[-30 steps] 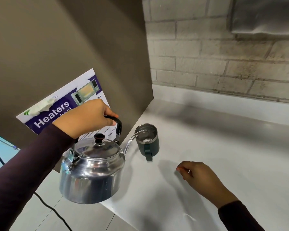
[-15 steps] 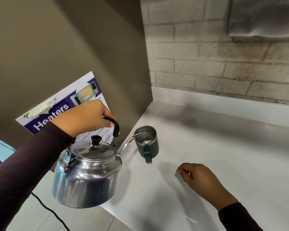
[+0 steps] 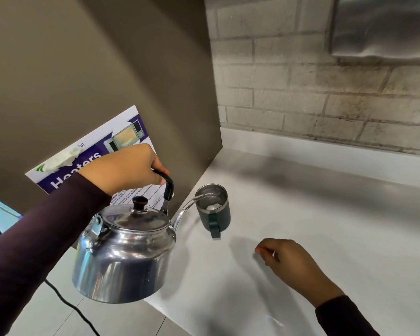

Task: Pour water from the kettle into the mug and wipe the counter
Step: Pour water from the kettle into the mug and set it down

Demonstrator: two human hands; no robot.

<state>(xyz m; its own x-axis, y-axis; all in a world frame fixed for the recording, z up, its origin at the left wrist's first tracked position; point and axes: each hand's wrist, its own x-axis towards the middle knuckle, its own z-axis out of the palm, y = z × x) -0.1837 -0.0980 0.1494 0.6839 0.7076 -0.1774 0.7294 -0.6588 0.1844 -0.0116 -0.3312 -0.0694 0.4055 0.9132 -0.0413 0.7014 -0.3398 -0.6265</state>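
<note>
1. Left hand: fingers wrapped tight round the black arched handle of the shiny round steel kettle, carrying it in the air just off the left edge of the bench.
2. Kettle tilted toward the mug; its thin curved spout points up and right, tip at the mug rim.
3. A clear water stream runs from spout tip over the rim into the mug.
4. Dark green cylindrical mug with steel lining stands upright on the pale grey bench near the back-left corner, handle facing the camera. Some water visible at the bottom.
5. Right hand: fingers loosely curled, holding nothing, on or just above the bench, right of the mug and apart from it.
6. Purple-and-white "Heaters" poster on the brown panel behind the kettle.
</note>
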